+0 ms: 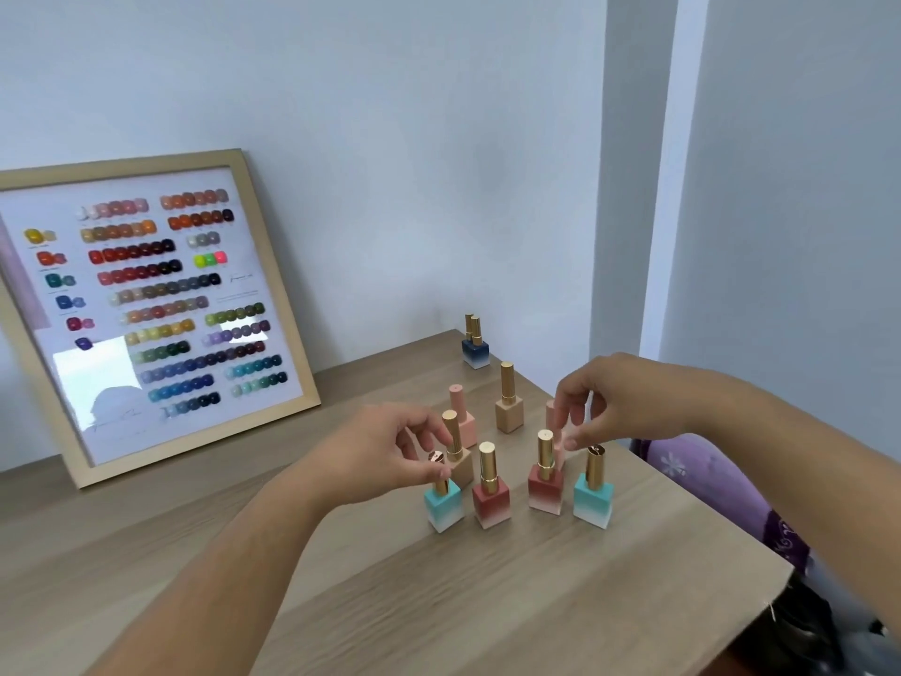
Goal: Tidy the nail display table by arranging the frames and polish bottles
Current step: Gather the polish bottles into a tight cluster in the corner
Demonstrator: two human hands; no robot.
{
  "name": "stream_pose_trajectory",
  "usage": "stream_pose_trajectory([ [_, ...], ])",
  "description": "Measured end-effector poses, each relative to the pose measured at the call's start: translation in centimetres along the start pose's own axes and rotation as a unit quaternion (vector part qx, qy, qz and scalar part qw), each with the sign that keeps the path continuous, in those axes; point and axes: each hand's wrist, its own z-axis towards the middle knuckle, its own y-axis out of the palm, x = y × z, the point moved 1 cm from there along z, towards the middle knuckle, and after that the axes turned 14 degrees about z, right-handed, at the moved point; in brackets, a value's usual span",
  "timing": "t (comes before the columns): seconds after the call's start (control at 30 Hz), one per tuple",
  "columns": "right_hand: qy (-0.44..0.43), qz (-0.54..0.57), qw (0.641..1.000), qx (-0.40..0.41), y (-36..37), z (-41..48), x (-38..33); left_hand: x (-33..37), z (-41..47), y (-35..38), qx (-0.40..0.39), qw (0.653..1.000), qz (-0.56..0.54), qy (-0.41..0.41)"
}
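**Polish bottles being ranked by colour near the table's right edge**

The right hand pinches the cap of a pink bottle between thumb and forefinger. That bottle stands just behind the front row, partly hidden by the right red bottle. The left hand hovers with its fingers curled. Its thumb is beside the neck of the left teal bottle, and its forefinger is close to the gold cap of the near beige bottle behind it. Whether it grips either one I cannot tell.

The front row reads teal, red, red, teal, with the left red bottle and the right teal bottle completing it near the right edge of the table. Behind it, a second pink bottle and the far beige bottle stand apart from each other. Two navy bottles stand close together at the far right corner. The frame leans against the wall along the back edge, well apart from the bottles.

The step in hand looks like building a second row behind the first. The next move probably calls for lifting the pinched bottle straight up, clear of the caps crowded around it. It would then go down level with its pink twin. These tall, narrow bottles look easy to topple. The navy pair has yet to join the group.
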Motion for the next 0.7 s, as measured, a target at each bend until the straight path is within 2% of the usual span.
stream_pose_trajectory([
  [0.27,-0.006,-0.028,0.999,0.031,2.5,1.0,-1.4,2.1,1.0,0.6,0.083,0.992,0.095,0.018],
  [0.43,-0.008,-0.044,0.998,0.038,3.1,1.7,-2.1,3.9,2.2,1.5,0.080,0.985,0.152,0.031],
  [0.7,-0.009,-0.029,0.999,0.013,3.2,1.9,-2.2,4.1,2.8,1.8,0.066,0.985,0.151,0.045],
])
